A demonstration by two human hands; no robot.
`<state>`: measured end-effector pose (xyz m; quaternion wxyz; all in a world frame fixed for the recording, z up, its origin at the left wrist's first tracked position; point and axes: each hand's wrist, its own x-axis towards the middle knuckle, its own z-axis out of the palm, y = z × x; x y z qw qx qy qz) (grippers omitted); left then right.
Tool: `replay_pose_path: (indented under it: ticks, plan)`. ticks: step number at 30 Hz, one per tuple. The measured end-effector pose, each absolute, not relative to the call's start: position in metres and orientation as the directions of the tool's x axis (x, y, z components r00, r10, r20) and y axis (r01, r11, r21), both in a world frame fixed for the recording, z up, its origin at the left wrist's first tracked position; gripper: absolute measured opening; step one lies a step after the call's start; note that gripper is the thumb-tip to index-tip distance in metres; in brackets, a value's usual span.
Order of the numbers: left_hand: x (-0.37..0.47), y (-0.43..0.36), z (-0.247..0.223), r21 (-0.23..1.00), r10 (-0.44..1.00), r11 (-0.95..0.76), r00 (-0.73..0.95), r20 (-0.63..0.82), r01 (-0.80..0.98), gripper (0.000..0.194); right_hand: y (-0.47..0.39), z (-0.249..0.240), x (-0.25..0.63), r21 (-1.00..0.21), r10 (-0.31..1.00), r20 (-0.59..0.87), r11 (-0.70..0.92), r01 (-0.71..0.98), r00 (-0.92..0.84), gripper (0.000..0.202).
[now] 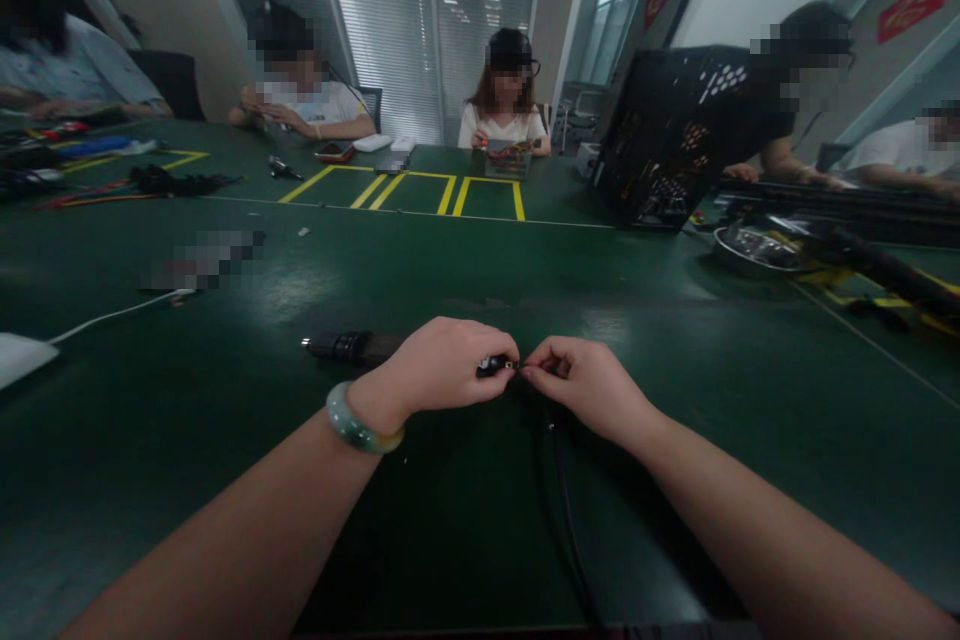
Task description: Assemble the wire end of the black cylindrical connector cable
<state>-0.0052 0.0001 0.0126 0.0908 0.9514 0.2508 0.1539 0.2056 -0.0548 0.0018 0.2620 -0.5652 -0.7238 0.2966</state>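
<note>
My left hand (446, 365), with a jade-coloured bangle (363, 420) at the wrist, is closed around a dark cylindrical tool (349, 346). The tool's narrow metal tip points left, and its other end shows between my thumb and fingers, with small brass-coloured parts. Right beside that end, my right hand (581, 380) is pinched at something small and dark that I cannot make out. A black cable (566, 500) runs from beneath my right hand down to the table's near edge.
The green table (420, 270) carries a black perforated case (660, 135) at back right, a round metal bowl (756, 248) near it, and wires and tools at far left. A white cable (112, 318) lies left. Several people sit around the table.
</note>
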Motion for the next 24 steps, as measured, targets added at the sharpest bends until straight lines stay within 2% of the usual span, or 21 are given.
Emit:
replay_pose_path:
  ticks: [16, 24]
  plan:
    - [-0.0041, 0.0006, 0.0134, 0.261, 0.473, -0.875, 0.836, 0.278, 0.408, 0.024, -0.0533, 0.0025, 0.2072, -0.751, 0.974, 0.045, 0.180, 0.635, -0.223, 0.007]
    - [-0.0003, -0.0007, 0.0111, 0.220, 0.493, -0.869, 0.813, 0.308, 0.444, 0.022, -0.0515, -0.0004, 0.2090, -0.766, 0.974, 0.058, 0.183, 0.616, -0.218, 0.008]
